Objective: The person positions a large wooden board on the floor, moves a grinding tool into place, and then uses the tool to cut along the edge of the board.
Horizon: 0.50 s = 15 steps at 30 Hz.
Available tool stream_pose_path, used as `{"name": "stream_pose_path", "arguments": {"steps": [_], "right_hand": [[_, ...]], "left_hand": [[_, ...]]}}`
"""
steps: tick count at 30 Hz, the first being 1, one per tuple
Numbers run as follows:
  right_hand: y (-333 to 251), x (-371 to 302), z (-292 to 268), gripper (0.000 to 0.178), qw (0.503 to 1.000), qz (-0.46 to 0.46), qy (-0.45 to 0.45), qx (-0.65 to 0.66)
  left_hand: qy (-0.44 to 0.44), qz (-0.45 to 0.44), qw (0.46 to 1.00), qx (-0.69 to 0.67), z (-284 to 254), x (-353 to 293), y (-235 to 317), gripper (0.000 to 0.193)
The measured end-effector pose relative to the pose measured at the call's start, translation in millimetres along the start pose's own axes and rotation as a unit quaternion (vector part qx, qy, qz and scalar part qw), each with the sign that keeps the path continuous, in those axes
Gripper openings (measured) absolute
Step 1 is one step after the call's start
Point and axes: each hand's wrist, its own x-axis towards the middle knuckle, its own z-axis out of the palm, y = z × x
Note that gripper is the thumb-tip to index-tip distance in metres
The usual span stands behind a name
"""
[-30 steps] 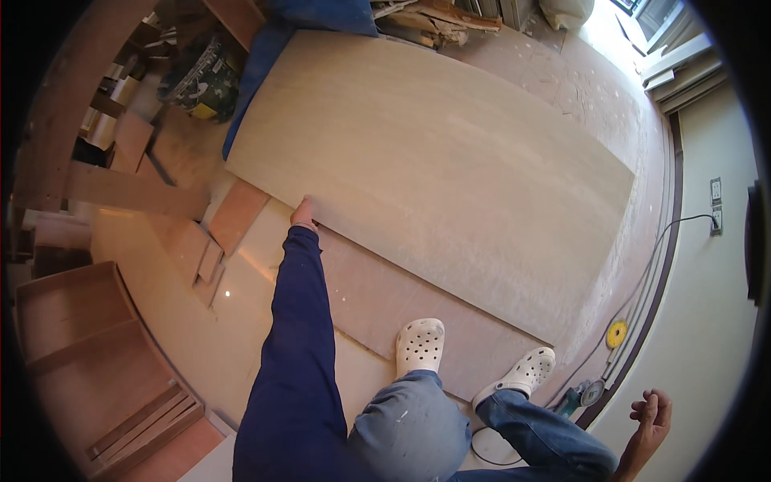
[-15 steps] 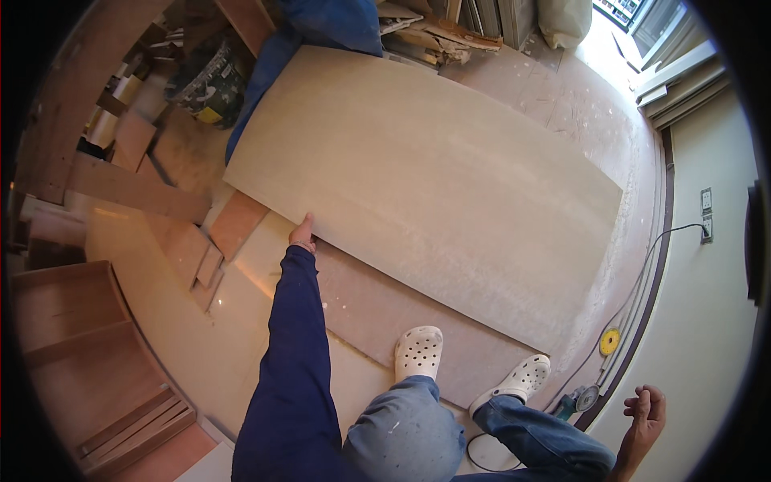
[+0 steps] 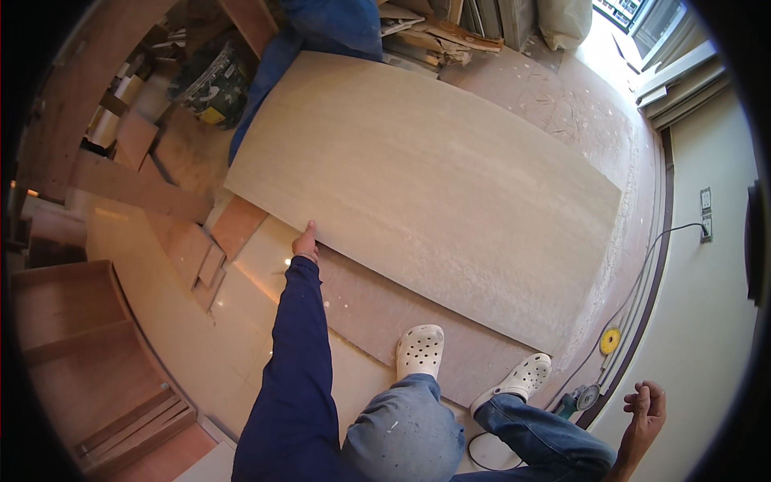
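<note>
A large beige rectangular board (image 3: 426, 185) spans the middle of the head view, overlapping the pinkish sheet under it. My left hand (image 3: 306, 243) grips its near long edge toward the left, thumb on top and fingers hidden beneath. At the lower right, my right hand (image 3: 645, 406) hangs in the air with its fingers loosely curled in, and I see nothing in it. Below it to the left lies an angle grinder (image 3: 577, 400) by the wall, close to my right shoe.
My white clogs (image 3: 420, 352) stand on the pinkish sheet (image 3: 377, 309). A yellow disc (image 3: 610, 341) and a power cord (image 3: 642, 277) run along the right wall. Wooden boxes (image 3: 72, 353), scrap boards (image 3: 238, 225) and a dirty bucket (image 3: 213, 88) crowd the left; blue cloth (image 3: 341, 28) touches the far edge.
The board's left end has shifted slightly toward me, and my left hand has moved a little nearer with it. My right hand has barely moved.
</note>
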Motion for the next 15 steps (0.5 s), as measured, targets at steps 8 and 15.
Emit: {"name": "stream_pose_path", "arguments": {"steps": [8,15], "right_hand": [[2.3,2.9,5.2,0.023,1.000,0.005,-0.009,0.012],[11.8,4.8,7.3,0.025,1.000,0.006,-0.012,0.010]], "left_hand": [[-0.010,0.067,0.996,0.064,-33.3,19.0,0.0,0.047],[0.041,0.047,0.988,0.140,-60.8,36.5,50.6,0.047]]}}
